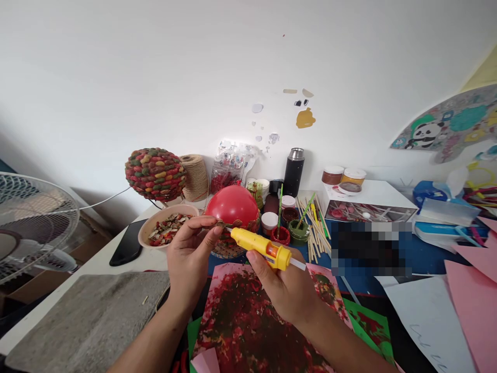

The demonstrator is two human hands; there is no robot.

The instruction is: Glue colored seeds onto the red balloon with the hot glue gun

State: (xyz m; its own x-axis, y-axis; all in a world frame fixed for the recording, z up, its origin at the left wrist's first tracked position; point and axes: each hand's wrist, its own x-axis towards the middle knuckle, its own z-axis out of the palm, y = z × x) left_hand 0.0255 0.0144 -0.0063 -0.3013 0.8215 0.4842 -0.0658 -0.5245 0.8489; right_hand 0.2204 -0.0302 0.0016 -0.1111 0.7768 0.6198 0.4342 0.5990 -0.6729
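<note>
My right hand (285,290) is wrapped round a yellow hot glue gun (254,243), a clear glue stick (298,264) sticking out of its back end. The nozzle points left, at the fingertips of my left hand (190,254). Those fingers pinch a small dark piece, seemingly a painted shell (219,225), close to the nozzle. Just behind the hands stands a red balloon (233,207), its lower part ringed by painted shells and resting on a woven base (229,251). To the left, a pinkish bowl (145,235) holds many painted shell pieces.
A shell-covered ball (155,173) stands beside a twine spool (194,177). Behind are paint jars (298,233), wooden sticks (314,243) and a black flask (294,173). Paint-smeared paper (256,321) lies under my hands. A phone (127,243) and fan (34,223) are left.
</note>
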